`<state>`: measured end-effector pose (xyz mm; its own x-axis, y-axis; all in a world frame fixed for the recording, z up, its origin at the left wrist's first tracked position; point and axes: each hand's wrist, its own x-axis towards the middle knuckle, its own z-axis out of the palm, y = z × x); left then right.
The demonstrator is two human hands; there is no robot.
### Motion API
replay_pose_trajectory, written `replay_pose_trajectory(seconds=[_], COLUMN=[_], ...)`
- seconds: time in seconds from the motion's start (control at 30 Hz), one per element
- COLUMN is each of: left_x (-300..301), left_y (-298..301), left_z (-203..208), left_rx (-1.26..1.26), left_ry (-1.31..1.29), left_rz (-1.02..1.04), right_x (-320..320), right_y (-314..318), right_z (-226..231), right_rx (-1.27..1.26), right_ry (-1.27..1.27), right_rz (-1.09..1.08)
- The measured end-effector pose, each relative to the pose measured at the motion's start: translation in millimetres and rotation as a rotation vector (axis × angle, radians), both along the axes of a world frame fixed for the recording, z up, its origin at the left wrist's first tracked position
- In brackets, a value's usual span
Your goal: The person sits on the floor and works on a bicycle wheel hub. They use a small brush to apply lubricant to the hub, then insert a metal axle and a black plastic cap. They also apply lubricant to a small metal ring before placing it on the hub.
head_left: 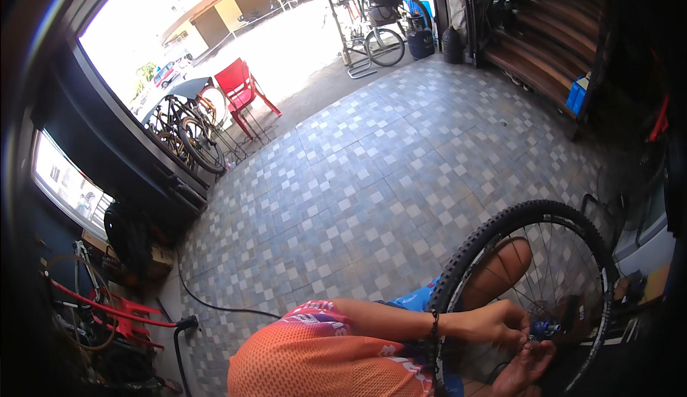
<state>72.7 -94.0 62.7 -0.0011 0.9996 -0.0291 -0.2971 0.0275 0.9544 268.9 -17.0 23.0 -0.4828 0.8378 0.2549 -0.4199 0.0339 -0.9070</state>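
Observation:
A bicycle wheel (458, 268) with a black knobby tire stands upright at the lower right, tilted in view. Its blue hub (544, 327) sits among thin dark spokes. My left hand (494, 325), with a dark band at the wrist, reaches across the wheel and pinches close beside the hub. Just below it, my right hand (526, 370) has its fingertips drawn together, almost meeting the left ones. A tiny metallic piece appears between the fingertips, too small to name. My bent knee (501, 268) shows behind the spokes.
Checkered tiles (343, 204) cover the floor. A red chair (240, 85) and parked bicycles (197, 139) stand at the doorway. Wooden shelves (544, 32) are at far right. A black cable (229, 310) crosses the floor at left, near a red stool (132, 318).

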Motion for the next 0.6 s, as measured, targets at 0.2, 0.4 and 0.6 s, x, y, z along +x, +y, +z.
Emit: replay_pose_trajectory(seconds=[0.2,0.4,0.6], left_x=[-15,-18,-53], left_y=[10,30,45], left_z=[-3,6,26], left_rx=[0.016,0.079,0.127], left_ry=[-0.313,-0.176,0.276], left_rz=[-0.308,-0.524,-0.603], right_x=[3,24,12], right_y=[-6,6,14], right_z=[-11,-5,39], right_rx=[-0.321,-0.304,-0.512], right_ry=[0.231,0.181,-0.249], right_rz=[0.168,0.434,0.326])
